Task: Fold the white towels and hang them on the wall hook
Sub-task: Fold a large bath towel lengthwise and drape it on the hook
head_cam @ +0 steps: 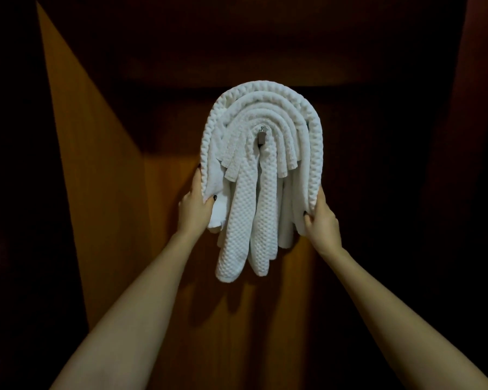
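I stood facing the dark brown wooden wall (293,291) with both arms raised. The white waffle-weave towels (237,220) hung in front of me, draped in nested arches over the small metal wall hook (262,135), whose tip showed at the centre of the innermost arch. Their folded ends trailed straight down, so the long axis of the bundle ran vertically, from the hook toward me.

My left hand (193,204) gripped the left hanging side of the outermost towel (265,90), with the fingers wrapped behind the edge and the thumb pressed on the front. My right hand (323,218) held the right side the same way, pinching the thick edge between thumb and fingers. The left hand sat slightly higher than the right. Neither was clearly nearer the hook, which lay above them, midway between.

I judged that everything turned on that symmetry. The outer towel straddled the hook, one half falling to each hand, so an even downward tug from both sides would seat it. A stronger pull from one hand would likely drag it off toward that side. The hanging looked nearly finished, with only settling and straightening left.
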Action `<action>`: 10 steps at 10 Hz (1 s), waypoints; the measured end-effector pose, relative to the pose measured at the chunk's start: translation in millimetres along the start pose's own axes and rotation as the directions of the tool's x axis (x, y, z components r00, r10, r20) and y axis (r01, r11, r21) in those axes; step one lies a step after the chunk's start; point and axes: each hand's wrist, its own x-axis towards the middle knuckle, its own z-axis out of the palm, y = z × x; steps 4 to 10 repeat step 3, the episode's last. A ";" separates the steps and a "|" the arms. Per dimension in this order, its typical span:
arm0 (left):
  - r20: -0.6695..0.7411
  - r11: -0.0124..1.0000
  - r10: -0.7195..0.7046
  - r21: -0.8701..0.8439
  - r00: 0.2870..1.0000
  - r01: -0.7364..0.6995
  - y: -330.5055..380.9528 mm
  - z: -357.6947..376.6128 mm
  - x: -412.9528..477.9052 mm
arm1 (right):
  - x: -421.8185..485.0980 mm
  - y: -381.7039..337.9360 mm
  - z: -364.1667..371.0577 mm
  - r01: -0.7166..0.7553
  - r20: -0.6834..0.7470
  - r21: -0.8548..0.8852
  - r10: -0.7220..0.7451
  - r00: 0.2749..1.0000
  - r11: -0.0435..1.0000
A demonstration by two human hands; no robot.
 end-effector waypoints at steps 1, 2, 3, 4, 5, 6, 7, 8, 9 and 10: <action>0.178 1.000 -0.009 0.021 0.984 0.006 7.4 -23.9 -6.6 | -7.9 -15.5 -10.4 -0.094 0.062 -0.063 0.098 0.993 0.994; 0.272 0.996 0.055 0.058 0.961 -0.073 15.1 -48.8 -20.7 | -26.2 -30.3 -29.9 -0.125 0.094 -0.158 0.141 0.986 0.980; 0.301 0.950 0.153 0.219 0.941 -0.224 33.5 -76.7 -36.4 | -47.9 -53.1 -50.5 -0.096 0.113 -0.334 0.141 0.983 0.938; 0.301 0.950 0.153 0.219 0.941 -0.224 33.5 -76.7 -36.4 | -47.9 -53.1 -50.5 -0.096 0.113 -0.334 0.141 0.983 0.938; 0.301 0.950 0.153 0.219 0.941 -0.224 33.5 -76.7 -36.4 | -47.9 -53.1 -50.5 -0.096 0.113 -0.334 0.141 0.983 0.938; 0.301 0.950 0.153 0.219 0.941 -0.224 33.5 -76.7 -36.4 | -47.9 -53.1 -50.5 -0.096 0.113 -0.334 0.141 0.983 0.938; 0.301 0.950 0.153 0.219 0.941 -0.224 33.5 -76.7 -36.4 | -47.9 -53.1 -50.5 -0.096 0.113 -0.334 0.141 0.983 0.938; 0.301 0.950 0.153 0.219 0.941 -0.224 33.5 -76.7 -36.4 | -47.9 -53.1 -50.5 -0.096 0.113 -0.334 0.141 0.983 0.938; 0.301 0.950 0.153 0.219 0.941 -0.224 33.5 -76.7 -36.4 | -47.9 -53.1 -50.5 -0.096 0.113 -0.334 0.141 0.983 0.938; 0.301 0.950 0.153 0.219 0.941 -0.224 33.5 -76.7 -36.4 | -47.9 -53.1 -50.5 -0.096 0.113 -0.334 0.141 0.983 0.938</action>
